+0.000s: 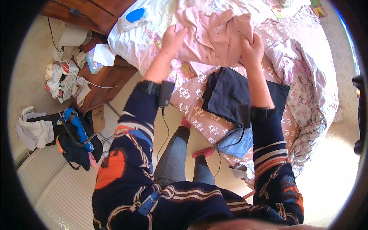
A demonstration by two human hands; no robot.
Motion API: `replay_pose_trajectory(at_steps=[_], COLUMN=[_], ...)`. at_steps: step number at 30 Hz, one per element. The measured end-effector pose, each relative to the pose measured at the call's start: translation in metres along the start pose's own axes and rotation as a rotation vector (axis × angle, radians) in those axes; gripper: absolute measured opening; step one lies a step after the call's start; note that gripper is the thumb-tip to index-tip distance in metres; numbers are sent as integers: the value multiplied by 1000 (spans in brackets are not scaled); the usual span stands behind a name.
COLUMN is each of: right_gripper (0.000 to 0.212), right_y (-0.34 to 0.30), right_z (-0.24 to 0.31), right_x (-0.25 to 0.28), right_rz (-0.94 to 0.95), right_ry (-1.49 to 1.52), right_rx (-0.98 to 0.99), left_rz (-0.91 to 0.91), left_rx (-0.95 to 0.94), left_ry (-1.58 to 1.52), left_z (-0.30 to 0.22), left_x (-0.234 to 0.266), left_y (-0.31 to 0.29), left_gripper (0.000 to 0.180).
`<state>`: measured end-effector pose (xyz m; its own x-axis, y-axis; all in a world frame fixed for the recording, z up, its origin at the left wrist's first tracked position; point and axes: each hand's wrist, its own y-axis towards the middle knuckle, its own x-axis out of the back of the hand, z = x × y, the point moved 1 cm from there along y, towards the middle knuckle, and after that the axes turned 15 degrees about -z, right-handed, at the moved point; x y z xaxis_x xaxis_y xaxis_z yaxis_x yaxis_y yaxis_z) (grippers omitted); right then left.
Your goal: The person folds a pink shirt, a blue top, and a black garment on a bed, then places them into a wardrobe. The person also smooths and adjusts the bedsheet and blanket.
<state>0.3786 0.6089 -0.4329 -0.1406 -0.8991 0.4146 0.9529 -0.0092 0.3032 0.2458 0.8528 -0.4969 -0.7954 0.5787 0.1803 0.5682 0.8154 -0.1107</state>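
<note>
A light pink garment (214, 40) with buttons down its front is at the top centre of the frame, spread between both hands over the bed (188, 109); the left hand (173, 39), left of top centre, has its fingers closed on the garment's left edge; the right hand (253, 50), right of top centre, has its fingers grasping the opposite edge; the cloth between them is creased, and whether its underside touches the bedding I cannot tell.

Just below the garment, near the centre, a black cloth (226, 92) lies on the bed's brownish-pink sheet with white motifs, partly hidden by the right forearm; below that, at the lower right of centre, lies a piece of blue denim (238, 142); a floral quilt (303, 82) is bunched along the right side of the bed; at the upper left of the bed lies a whitish packet with a blue oval lid (136, 15).

At the left of the frame, a wooden cabinet (100, 86) bears an opened tissue pack (96, 66); beside it is a pale perforated basket (69, 85) of small things; at the lower left, dark clothes and a blue cylindrical object (79, 128) lie by a cream slatted surface (71, 182); pink slippers (204, 152) show below centre.
</note>
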Motion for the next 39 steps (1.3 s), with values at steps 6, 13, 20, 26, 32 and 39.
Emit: replay_pose_trajectory(at_steps=[6,13,20,26,32,39], right_gripper=[28,32,62,47,62,82], right_y=[-56,-7,-29,-159,-182,-129], right_z=[-16,-53,-107,-122,-146,-170], right_x=[-5,-21,-31,-37,-61,-73], right_rz=[-161,-68,113,247,137,149], right_ry=[274,14,-408,-313,190,512], right_rx=[-345,-127,-72,-168,-949,-1355], left_rz=[183,36,-93,-220,-118,90], left_rx=[-467,-41,145,625,649,1035], left_ry=[212,152,315,-120,-102,-426], left_z=[-31,-3,142,184,186,180], left_x=[-29,-31,-28,-47,-61,-72], left_y=[79,26,-39,-68,-55,-67], left_gripper=[34,39,34,70,72,25])
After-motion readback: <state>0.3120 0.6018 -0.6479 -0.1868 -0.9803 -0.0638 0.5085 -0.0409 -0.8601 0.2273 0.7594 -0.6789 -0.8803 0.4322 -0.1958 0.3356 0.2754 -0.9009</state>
